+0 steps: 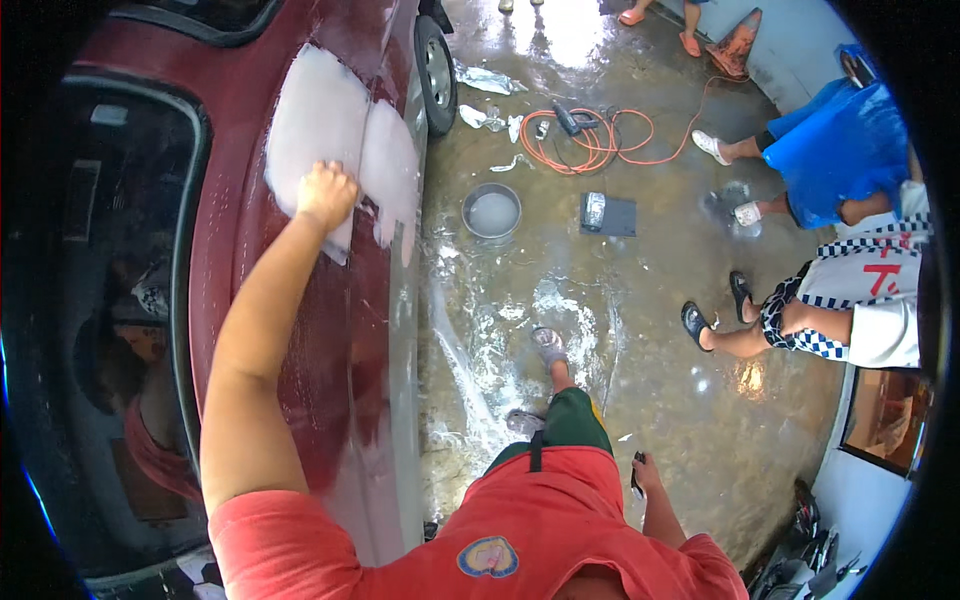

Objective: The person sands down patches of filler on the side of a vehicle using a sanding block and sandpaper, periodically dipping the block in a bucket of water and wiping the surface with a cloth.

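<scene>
My left hand [328, 195] is at the side of a dark red car [330, 330], its fingers curled against a large whitish patch [315, 120]. Whatever lies under those fingers is hidden. A narrow line divides the whitish area, and a second pale patch [390, 160] is to its right, with streaks at its lower edge. Low beside my body, my right hand [650, 474] is closed around a small dark object [638, 470] with a light edge, too small to name.
On the wet floor are a round grey basin [491, 211], a dark flat board [609, 217] with a shiny item, and a coiled orange hose or cord [600, 140] beside a dark power tool [570, 119]. Two people stand at the right, one in blue [850, 150]. An orange cone [738, 42] leans by the wall.
</scene>
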`<state>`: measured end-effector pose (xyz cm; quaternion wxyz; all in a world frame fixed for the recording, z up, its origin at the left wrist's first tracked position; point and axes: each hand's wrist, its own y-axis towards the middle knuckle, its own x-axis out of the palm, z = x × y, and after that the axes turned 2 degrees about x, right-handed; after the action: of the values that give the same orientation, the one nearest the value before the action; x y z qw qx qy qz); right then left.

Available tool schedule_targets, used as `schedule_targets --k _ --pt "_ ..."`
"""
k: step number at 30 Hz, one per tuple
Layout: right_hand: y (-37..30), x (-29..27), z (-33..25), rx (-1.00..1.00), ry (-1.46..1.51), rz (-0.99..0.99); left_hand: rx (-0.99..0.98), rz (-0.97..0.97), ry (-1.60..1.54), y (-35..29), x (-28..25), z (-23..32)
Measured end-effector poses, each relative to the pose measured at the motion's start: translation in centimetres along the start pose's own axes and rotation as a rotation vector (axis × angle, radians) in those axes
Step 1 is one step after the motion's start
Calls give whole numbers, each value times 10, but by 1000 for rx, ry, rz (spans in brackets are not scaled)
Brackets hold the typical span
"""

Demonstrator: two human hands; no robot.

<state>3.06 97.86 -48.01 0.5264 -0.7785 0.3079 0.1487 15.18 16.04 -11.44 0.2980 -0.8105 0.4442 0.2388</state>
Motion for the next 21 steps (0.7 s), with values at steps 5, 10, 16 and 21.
schedule_targets --k 5,10,16,21 --pt "-12 -10 30 8 -8 70 -66 -33 -114 -60 7 57" --pt "-33 -12 61 26 4 76 -89 32 -332 -122 14 113" --pt "-42 -22 84 50 -79 -85 -337 10 -809 -206 79 280" --pt "-16 -51 74 -37 -257 -76 -639 -341 -1359 -339 135 498"
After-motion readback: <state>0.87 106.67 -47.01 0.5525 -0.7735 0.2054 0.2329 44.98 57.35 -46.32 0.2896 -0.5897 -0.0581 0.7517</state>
